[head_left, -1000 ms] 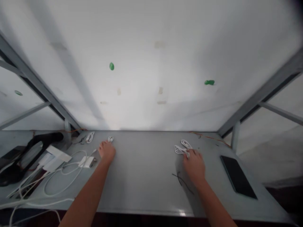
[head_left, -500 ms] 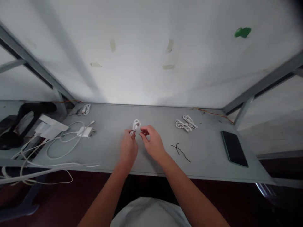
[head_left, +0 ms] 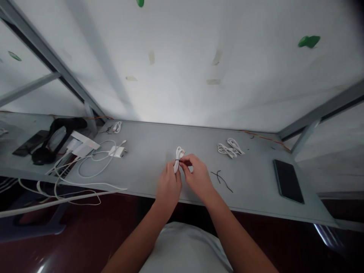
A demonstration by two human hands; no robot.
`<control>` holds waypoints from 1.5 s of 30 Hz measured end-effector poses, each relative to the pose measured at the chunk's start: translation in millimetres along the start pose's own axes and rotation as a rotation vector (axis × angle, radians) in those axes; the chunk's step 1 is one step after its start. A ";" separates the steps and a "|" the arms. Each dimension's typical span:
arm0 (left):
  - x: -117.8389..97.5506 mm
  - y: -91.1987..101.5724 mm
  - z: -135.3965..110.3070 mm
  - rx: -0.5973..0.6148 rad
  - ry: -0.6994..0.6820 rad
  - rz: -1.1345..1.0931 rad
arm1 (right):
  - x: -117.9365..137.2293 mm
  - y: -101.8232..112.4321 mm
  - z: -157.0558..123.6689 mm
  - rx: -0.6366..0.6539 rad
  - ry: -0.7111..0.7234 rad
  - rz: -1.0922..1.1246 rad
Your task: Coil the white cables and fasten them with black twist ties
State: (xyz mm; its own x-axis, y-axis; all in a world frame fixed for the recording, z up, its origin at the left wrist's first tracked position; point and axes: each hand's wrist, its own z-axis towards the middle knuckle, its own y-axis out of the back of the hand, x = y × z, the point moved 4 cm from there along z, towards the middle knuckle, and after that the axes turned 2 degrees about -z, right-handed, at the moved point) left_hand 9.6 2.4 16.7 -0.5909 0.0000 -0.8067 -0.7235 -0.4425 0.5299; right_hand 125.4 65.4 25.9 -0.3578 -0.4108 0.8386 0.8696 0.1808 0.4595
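Note:
A coiled white cable (head_left: 179, 152) stands upright just above the grey table, with a black twist tie (head_left: 177, 160) around its middle. My left hand (head_left: 168, 184) is closed on the lower part of the coil. Fingertips of my right hand (head_left: 195, 172) pinch together at the right side of the tie, by the coil. Loose black twist ties (head_left: 218, 176) lie on the table to the right of my right hand. Farther back on the right rest two more bundled white cables (head_left: 231, 149).
A dark phone (head_left: 288, 181) lies at the right end of the table (head_left: 148, 140). On the left are a white plug adapter (head_left: 117, 151), a white power strip (head_left: 82, 144), trailing white cords and black headphones (head_left: 44, 155). Another small cable bundle (head_left: 117, 127) sits at the back left.
My right hand has closed in on the coil and now pinches at the twist tie. The whole view has shifted, so the scene sits farther right.

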 end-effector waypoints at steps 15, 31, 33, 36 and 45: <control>-4.1 25.3 8.4 0.025 -0.239 -0.058 | 9.4 18.3 5.6 0.179 -0.140 0.069; 25.1 -19.2 36.1 0.057 0.469 -0.755 | -6.0 3.4 -5.2 -0.082 0.362 -0.360; 21.9 -20.6 33.5 0.054 0.498 -0.809 | -8.8 5.8 -6.3 -0.076 0.317 -0.310; 18.3 -22.4 30.8 0.073 0.516 -0.890 | -12.7 10.8 -3.9 -0.126 0.152 -0.152; 22.1 -29.8 31.0 0.461 0.667 -1.011 | -31.3 15.8 6.5 -0.066 -0.083 -0.062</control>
State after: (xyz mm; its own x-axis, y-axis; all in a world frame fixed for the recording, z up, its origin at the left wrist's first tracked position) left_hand 7.1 43.4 -8.8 0.4812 -0.3525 -0.8026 -0.8761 -0.1612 -0.4544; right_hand 148.1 86.9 8.8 -0.4359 -0.3437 0.8318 0.8646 0.0968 0.4931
